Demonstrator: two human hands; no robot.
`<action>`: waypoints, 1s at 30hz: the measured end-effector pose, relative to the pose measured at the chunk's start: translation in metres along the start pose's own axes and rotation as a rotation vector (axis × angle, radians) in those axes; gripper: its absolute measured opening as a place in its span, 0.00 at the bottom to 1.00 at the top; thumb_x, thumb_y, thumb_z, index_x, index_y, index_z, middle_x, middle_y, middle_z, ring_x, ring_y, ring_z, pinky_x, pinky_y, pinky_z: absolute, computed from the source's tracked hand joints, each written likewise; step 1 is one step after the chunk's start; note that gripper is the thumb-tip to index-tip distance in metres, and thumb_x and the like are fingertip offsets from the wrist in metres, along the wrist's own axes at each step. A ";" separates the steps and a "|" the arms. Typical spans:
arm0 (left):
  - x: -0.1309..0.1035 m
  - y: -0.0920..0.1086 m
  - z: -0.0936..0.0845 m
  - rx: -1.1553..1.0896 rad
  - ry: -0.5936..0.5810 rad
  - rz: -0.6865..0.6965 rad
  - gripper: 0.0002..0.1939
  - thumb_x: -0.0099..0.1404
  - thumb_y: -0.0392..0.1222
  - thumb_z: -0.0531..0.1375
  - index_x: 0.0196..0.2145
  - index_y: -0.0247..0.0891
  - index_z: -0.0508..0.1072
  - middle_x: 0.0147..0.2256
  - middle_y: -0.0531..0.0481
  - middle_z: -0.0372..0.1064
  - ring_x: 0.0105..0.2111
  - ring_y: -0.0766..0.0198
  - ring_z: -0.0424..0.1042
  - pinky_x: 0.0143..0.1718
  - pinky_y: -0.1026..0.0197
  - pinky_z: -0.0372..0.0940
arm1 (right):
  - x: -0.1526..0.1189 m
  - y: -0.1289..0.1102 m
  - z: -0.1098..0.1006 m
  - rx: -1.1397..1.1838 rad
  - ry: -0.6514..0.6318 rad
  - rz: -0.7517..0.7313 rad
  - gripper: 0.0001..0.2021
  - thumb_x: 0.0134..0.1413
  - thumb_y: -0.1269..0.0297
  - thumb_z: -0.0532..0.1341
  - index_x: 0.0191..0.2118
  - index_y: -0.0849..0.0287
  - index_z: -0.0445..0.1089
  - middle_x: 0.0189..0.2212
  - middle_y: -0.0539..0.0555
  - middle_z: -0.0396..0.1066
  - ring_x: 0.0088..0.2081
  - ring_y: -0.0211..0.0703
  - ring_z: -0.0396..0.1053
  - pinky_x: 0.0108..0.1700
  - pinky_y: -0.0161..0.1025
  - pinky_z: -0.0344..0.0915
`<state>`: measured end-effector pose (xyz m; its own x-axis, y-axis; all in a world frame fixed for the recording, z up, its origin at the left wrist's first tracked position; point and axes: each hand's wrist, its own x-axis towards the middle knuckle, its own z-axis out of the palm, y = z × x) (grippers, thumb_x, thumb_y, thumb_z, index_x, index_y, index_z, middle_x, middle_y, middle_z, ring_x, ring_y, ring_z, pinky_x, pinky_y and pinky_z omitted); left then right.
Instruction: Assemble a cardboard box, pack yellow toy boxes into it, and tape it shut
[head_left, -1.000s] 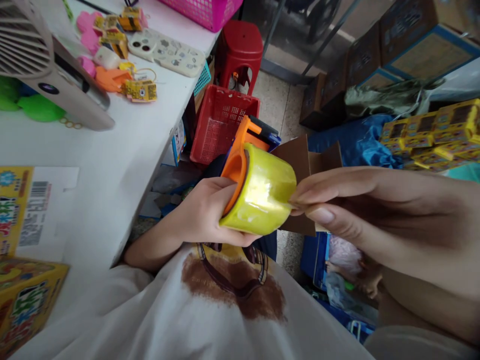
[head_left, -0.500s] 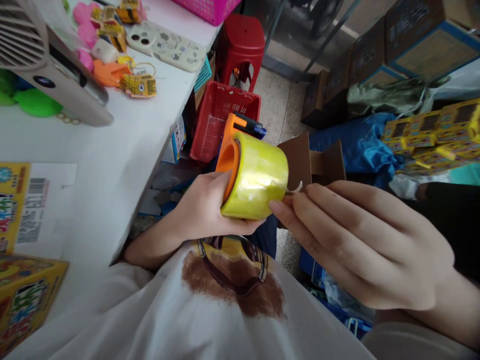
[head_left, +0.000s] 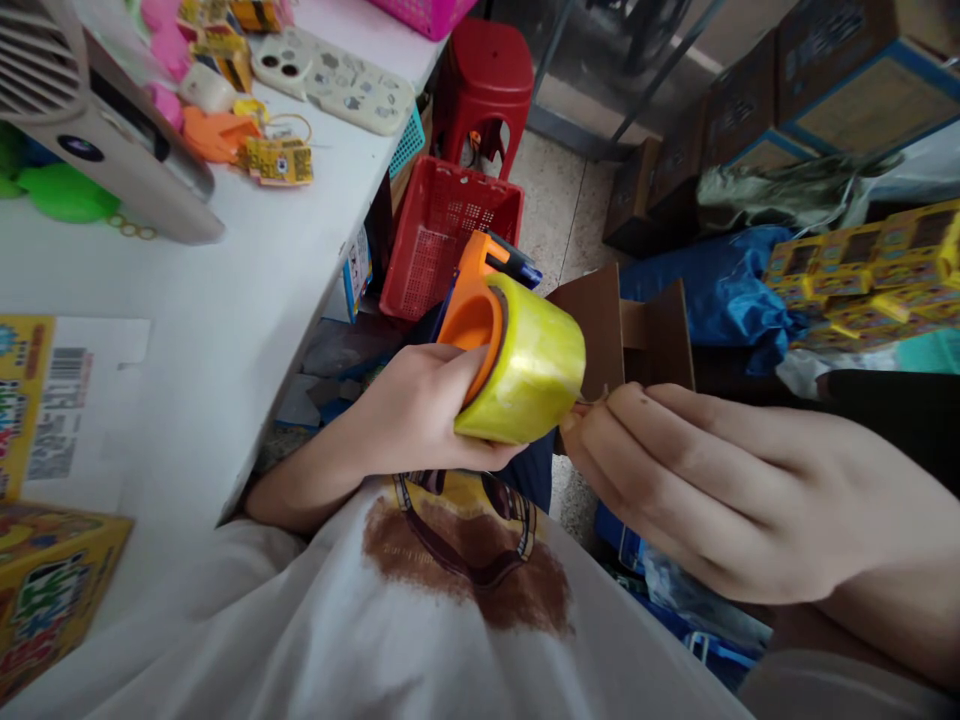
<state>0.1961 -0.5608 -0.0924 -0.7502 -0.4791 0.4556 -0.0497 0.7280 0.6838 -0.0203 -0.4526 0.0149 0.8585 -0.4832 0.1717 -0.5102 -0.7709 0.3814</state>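
Note:
My left hand is wrapped round an orange tape dispenser, with the thumb inside its ring. A wide roll of yellow-green tape sits on the dispenser, its shiny side facing my right hand. Just right of the roll, my right hand is closed in a pinch on a thin strip of tape, of which only a small crumpled bit shows at the fingertips. Both hands are above my lap, in front of my printed white shirt.
At left, a white table bears a fan, a phone, small toys and a yellow box. Beyond my hands are a red basket, a red stool and an open carton. Boxes and bags are at right.
The dispenser and roll have shifted slightly right and turned a little. My right hand has moved slightly right, still pinching; the bit of tape at its fingertips shows less.

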 end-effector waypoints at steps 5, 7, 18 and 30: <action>0.001 -0.001 -0.001 0.068 -0.001 0.048 0.18 0.59 0.43 0.76 0.40 0.34 0.75 0.31 0.49 0.79 0.30 0.58 0.80 0.33 0.61 0.71 | 0.002 0.000 0.003 -0.089 -0.017 -0.005 0.17 0.73 0.80 0.55 0.45 0.59 0.81 0.40 0.52 0.81 0.37 0.41 0.74 0.39 0.39 0.74; 0.001 -0.001 0.000 0.047 0.000 0.054 0.19 0.58 0.42 0.77 0.40 0.34 0.74 0.31 0.50 0.78 0.30 0.59 0.79 0.33 0.61 0.71 | 0.001 0.002 0.003 -0.081 -0.008 -0.029 0.15 0.72 0.80 0.57 0.45 0.60 0.81 0.41 0.52 0.81 0.37 0.41 0.73 0.38 0.39 0.73; -0.001 0.000 0.008 -0.244 0.081 0.160 0.18 0.57 0.40 0.74 0.38 0.43 0.69 0.33 0.59 0.77 0.31 0.67 0.80 0.35 0.67 0.76 | -0.016 -0.005 0.030 0.563 0.310 0.389 0.07 0.72 0.76 0.60 0.50 0.63 0.73 0.44 0.57 0.77 0.51 0.40 0.76 0.55 0.39 0.77; 0.001 0.008 0.000 -0.195 0.061 -0.011 0.12 0.60 0.45 0.72 0.33 0.43 0.71 0.31 0.56 0.78 0.31 0.63 0.80 0.38 0.62 0.78 | -0.014 -0.008 0.024 0.906 0.444 0.777 0.18 0.59 0.78 0.72 0.53 0.59 0.79 0.47 0.57 0.81 0.43 0.41 0.80 0.45 0.33 0.81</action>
<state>0.1947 -0.5554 -0.0865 -0.7089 -0.5193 0.4773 0.0759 0.6166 0.7836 -0.0290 -0.4495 -0.0121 0.1732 -0.8884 0.4252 -0.5864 -0.4398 -0.6802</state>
